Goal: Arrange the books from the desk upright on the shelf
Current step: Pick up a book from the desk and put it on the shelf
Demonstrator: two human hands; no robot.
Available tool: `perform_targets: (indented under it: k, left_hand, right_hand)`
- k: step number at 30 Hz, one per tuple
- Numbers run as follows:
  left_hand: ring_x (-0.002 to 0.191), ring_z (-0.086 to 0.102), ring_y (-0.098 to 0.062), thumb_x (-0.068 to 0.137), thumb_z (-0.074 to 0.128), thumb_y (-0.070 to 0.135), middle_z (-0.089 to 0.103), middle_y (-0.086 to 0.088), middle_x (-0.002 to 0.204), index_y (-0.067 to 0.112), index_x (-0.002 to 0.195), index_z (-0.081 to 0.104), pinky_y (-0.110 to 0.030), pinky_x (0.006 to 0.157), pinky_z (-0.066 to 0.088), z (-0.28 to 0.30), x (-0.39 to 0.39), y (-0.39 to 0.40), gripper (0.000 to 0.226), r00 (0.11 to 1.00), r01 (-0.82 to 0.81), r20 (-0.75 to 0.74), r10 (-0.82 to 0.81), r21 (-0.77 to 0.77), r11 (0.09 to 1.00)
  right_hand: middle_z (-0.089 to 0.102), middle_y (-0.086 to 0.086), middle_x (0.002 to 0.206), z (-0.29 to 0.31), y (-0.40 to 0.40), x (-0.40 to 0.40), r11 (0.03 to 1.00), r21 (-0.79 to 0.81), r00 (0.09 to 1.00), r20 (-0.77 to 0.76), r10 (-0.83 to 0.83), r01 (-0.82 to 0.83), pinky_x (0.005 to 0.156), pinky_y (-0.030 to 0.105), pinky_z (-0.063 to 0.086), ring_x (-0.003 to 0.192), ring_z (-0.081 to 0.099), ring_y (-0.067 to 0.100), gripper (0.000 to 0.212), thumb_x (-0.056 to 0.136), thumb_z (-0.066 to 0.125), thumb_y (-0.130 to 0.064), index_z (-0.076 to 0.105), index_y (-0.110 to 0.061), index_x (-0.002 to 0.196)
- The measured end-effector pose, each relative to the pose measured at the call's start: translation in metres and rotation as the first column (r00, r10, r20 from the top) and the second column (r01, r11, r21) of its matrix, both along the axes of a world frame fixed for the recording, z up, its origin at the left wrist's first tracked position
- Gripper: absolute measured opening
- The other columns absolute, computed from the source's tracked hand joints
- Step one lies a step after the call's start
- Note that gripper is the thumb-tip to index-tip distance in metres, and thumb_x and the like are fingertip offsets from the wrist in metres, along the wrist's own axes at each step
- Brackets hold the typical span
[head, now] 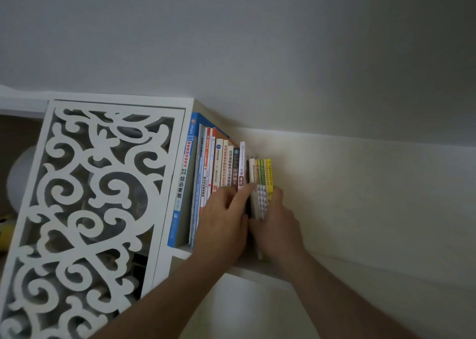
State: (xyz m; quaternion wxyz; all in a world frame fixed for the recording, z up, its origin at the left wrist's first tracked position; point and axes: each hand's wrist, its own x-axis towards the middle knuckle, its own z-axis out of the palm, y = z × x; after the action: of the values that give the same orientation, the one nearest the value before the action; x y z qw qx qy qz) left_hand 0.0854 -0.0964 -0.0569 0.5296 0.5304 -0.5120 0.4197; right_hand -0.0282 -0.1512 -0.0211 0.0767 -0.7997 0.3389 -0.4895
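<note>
A row of upright books [221, 168] stands on a white shelf [180, 253], from a tall blue-spined book [181, 184] at the left to a small set of thin books with green and yellow spines [264, 176] at the right end. My left hand [222, 225] rests against the spines of the middle books, its fingers pointing toward the thin set. My right hand [277, 225] grips the thin set from its right side, fingers curled round the yellow outer book. The lower parts of several spines are hidden behind both hands.
A white carved lattice panel [85, 204] closes off the shelf unit left of the books. A yellow object [5, 233] shows at the far left edge. Right of the books the shelf board runs along a pale wall [360, 197].
</note>
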Motion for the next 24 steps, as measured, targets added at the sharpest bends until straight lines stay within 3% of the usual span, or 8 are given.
perform_targets:
  k: [5,9,11,14,17,19,22,24]
  left_hand:
    - [0.113,0.052,-0.007,0.094,0.073,0.026,0.063,0.004,0.124,0.03,0.134,0.053,-0.027,0.096,0.047,-0.017,0.012,-0.008,0.045,0.988,0.144,-0.062,-0.143,0.005,0.99]
    - [0.112,0.051,-0.011,0.09,0.064,0.028,0.06,0.002,0.123,0.026,0.133,0.057,-0.032,0.095,0.049,0.002,0.014,0.007,0.043,0.98,0.188,0.057,-0.188,0.016,0.982]
    - [0.117,0.048,-0.016,0.087,0.06,0.032,0.058,0.0,0.127,0.024,0.137,0.058,-0.036,0.099,0.045,0.035,0.022,0.016,0.05,0.985,0.129,0.116,-0.126,-0.025,0.991]
    - [0.127,0.041,-0.024,0.091,0.055,0.044,0.053,-0.002,0.14,0.023,0.146,0.052,-0.041,0.106,0.036,0.103,0.034,0.021,0.058,0.997,-0.037,0.061,0.039,-0.034,0.999]
    - [0.126,0.042,-0.027,0.095,0.046,0.058,0.06,0.002,0.133,0.025,0.13,0.065,-0.047,0.103,0.033,0.136,0.035,0.012,0.052,0.946,-0.3,0.17,0.276,0.134,0.944]
    - [0.12,0.046,-0.028,0.091,0.05,0.06,0.062,0.001,0.124,0.024,0.119,0.069,-0.047,0.1,0.035,0.136,0.034,0.012,0.049,0.916,-0.366,0.223,0.333,0.125,0.922]
    - [0.104,0.048,-0.025,0.084,0.064,0.045,0.056,-0.006,0.113,0.018,0.112,0.062,-0.04,0.088,0.043,0.131,0.025,0.023,0.039,0.955,-0.212,0.206,0.213,-0.026,0.977]
    - [0.093,0.049,-0.02,0.078,0.071,0.027,0.051,-0.007,0.108,0.014,0.108,0.055,-0.033,0.072,0.049,0.123,0.01,0.033,0.036,0.975,0.06,0.219,-0.038,-0.099,0.993]
  right_hand:
    - [0.068,-0.004,0.126,-0.004,-0.01,0.012,0.999,-0.013,0.999,0.017,-0.033,0.034,0.081,0.039,0.06,0.099,0.071,0.025,0.067,0.092,0.069,-0.045,0.024,-0.036,0.14]
    - [0.069,-0.003,0.112,-0.009,-0.011,0.01,0.998,-0.032,0.998,0.027,-0.058,0.059,0.075,0.041,0.055,0.084,0.066,0.024,0.057,0.093,0.063,-0.051,0.028,-0.035,0.134]
    - [0.065,-0.006,0.104,-0.011,-0.01,0.007,0.998,-0.031,0.998,0.024,-0.054,0.054,0.071,0.036,0.049,0.08,0.061,0.022,0.057,0.093,0.064,-0.051,0.029,-0.035,0.134]
    - [0.06,-0.011,0.099,-0.012,-0.007,0.006,0.998,-0.044,0.999,0.025,-0.04,0.041,0.07,0.034,0.051,0.077,0.06,0.016,0.062,0.092,0.069,-0.046,0.029,-0.036,0.137]
    - [0.065,-0.009,0.101,-0.014,-0.008,0.006,0.998,-0.037,0.998,0.025,-0.054,0.054,0.073,0.036,0.058,0.079,0.065,0.014,0.068,0.091,0.07,-0.048,0.026,-0.037,0.141]
    - [0.066,-0.006,0.105,-0.014,-0.007,0.005,0.997,-0.027,0.997,0.029,-0.066,0.066,0.077,0.04,0.06,0.082,0.067,0.019,0.072,0.091,0.07,-0.048,0.024,-0.035,0.145]
    - [0.068,0.0,0.109,-0.014,-0.006,0.005,0.997,-0.023,0.996,0.042,-0.074,0.075,0.078,0.041,0.06,0.085,0.068,0.024,0.076,0.09,0.07,-0.044,0.023,-0.031,0.148]
    - [0.066,0.001,0.103,-0.014,-0.004,0.004,0.997,-0.008,0.996,0.037,-0.082,0.083,0.071,0.037,0.055,0.08,0.065,0.024,0.071,0.092,0.068,-0.043,0.024,-0.03,0.145]
